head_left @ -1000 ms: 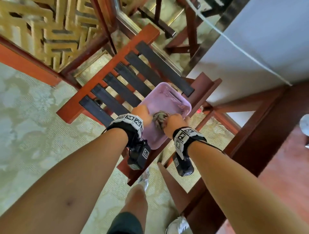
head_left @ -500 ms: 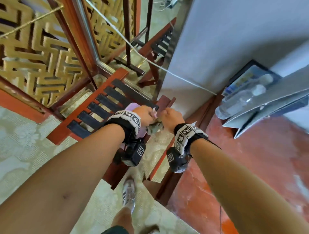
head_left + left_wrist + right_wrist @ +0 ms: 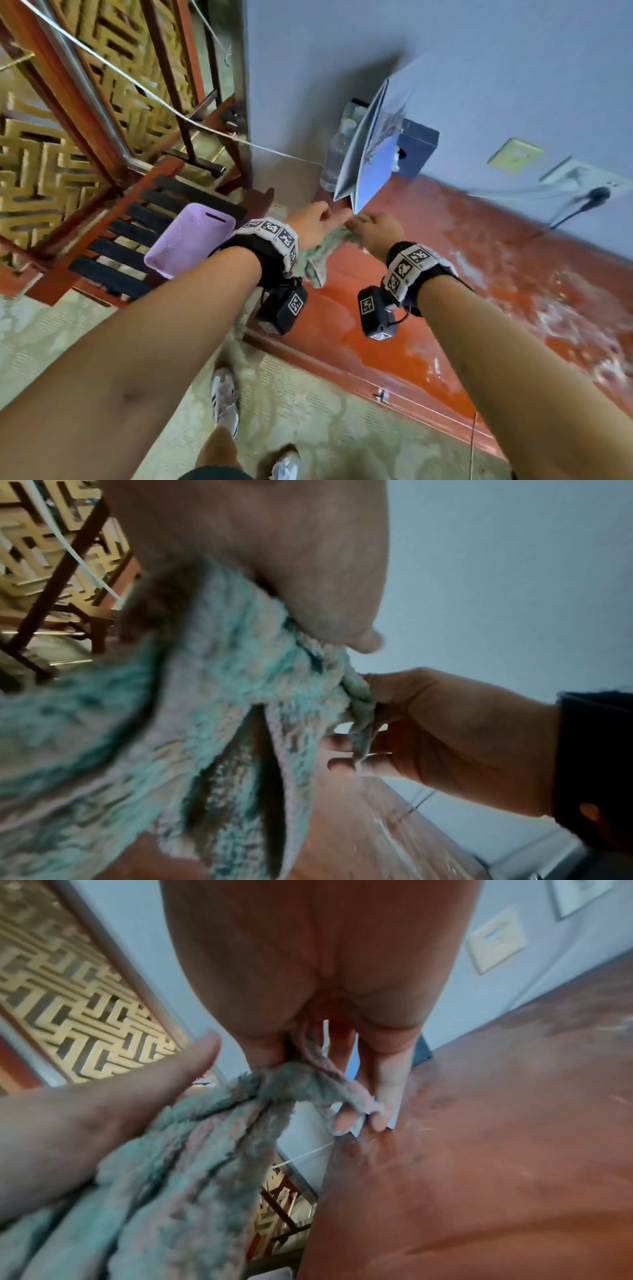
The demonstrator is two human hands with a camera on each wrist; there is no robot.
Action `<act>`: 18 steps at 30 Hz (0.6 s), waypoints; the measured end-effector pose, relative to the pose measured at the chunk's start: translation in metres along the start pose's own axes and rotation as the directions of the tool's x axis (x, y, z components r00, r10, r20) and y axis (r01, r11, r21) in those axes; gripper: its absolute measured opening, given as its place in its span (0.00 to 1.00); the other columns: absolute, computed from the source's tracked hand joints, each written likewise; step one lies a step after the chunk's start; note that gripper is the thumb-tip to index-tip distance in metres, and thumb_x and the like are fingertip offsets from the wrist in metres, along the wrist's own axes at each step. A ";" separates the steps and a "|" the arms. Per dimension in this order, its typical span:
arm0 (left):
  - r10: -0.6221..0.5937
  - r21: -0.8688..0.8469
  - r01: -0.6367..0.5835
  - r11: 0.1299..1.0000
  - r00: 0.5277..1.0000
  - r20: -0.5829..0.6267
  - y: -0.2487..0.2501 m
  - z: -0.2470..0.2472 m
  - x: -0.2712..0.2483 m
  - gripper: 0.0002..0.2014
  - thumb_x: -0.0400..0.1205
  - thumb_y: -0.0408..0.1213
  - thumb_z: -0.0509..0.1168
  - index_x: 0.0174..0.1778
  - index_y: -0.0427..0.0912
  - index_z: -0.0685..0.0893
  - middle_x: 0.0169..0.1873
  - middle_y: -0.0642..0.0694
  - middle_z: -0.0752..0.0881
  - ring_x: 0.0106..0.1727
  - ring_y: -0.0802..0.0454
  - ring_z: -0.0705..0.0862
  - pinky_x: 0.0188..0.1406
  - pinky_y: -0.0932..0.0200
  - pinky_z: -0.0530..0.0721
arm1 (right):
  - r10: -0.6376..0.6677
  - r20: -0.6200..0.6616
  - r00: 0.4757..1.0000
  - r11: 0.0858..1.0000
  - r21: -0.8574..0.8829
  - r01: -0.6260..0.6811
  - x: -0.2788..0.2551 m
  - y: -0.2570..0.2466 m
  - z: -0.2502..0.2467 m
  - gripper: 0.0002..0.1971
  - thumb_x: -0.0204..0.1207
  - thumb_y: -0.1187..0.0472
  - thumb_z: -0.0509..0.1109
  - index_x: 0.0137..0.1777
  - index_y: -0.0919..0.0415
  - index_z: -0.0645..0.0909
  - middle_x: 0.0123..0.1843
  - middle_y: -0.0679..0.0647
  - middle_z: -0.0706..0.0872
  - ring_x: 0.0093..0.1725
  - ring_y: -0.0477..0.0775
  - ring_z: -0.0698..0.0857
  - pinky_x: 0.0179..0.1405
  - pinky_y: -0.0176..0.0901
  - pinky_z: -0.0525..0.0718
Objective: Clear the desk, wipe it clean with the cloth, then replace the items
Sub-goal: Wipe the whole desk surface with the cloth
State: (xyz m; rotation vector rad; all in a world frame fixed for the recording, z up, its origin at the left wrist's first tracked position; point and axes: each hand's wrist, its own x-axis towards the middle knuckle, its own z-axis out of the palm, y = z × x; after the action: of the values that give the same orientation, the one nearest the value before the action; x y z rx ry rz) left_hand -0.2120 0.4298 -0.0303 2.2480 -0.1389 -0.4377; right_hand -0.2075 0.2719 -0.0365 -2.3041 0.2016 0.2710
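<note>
Both hands have swung from above the purple basin (image 3: 190, 240) to over the wet red desk (image 3: 479, 274). The left hand (image 3: 310, 222) and right hand (image 3: 375, 229) each pinch the bunched green cloth (image 3: 317, 255) between them, seemingly stretching it.

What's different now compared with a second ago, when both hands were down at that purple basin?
Both hands, the left hand and right hand, lifted the cloth out of the purple basin and carried it rightward over the red desk. Unchanged: both hands grip the cloth, and the basin rests on the slatted chair.
</note>
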 end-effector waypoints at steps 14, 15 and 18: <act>0.008 0.295 -0.075 0.953 0.975 0.223 0.009 0.031 -0.039 0.21 0.86 0.32 0.58 0.77 0.42 0.71 0.68 0.40 0.79 0.65 0.40 0.80 0.56 0.57 0.76 | 0.067 -0.061 0.996 0.993 0.099 -0.061 -0.058 0.057 -0.017 0.20 0.69 0.30 0.71 0.41 0.47 0.86 0.33 0.44 0.85 0.33 0.49 0.82 0.37 0.43 0.83; 0.015 0.286 -0.072 0.955 0.981 0.196 0.011 0.030 -0.038 0.26 0.84 0.27 0.57 0.80 0.46 0.66 0.72 0.40 0.75 0.66 0.40 0.79 0.57 0.56 0.77 | 0.085 -0.056 0.995 0.991 0.106 -0.078 -0.061 0.055 -0.020 0.22 0.70 0.29 0.69 0.45 0.47 0.88 0.32 0.45 0.83 0.33 0.49 0.80 0.39 0.44 0.83; 0.009 0.303 -0.035 0.952 0.996 0.087 0.025 0.026 -0.035 0.26 0.81 0.21 0.56 0.76 0.40 0.64 0.67 0.37 0.73 0.57 0.39 0.79 0.46 0.53 0.75 | 0.108 -0.032 0.994 0.981 0.166 -0.102 -0.066 0.050 -0.028 0.23 0.73 0.34 0.69 0.56 0.50 0.89 0.33 0.43 0.78 0.32 0.47 0.76 0.38 0.42 0.77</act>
State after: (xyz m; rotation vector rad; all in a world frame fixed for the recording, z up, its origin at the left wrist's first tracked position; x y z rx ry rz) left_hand -0.2534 0.4031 -0.0180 2.5277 -0.2934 -0.5297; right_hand -0.2783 0.2214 -0.0357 -2.1401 0.3545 0.2508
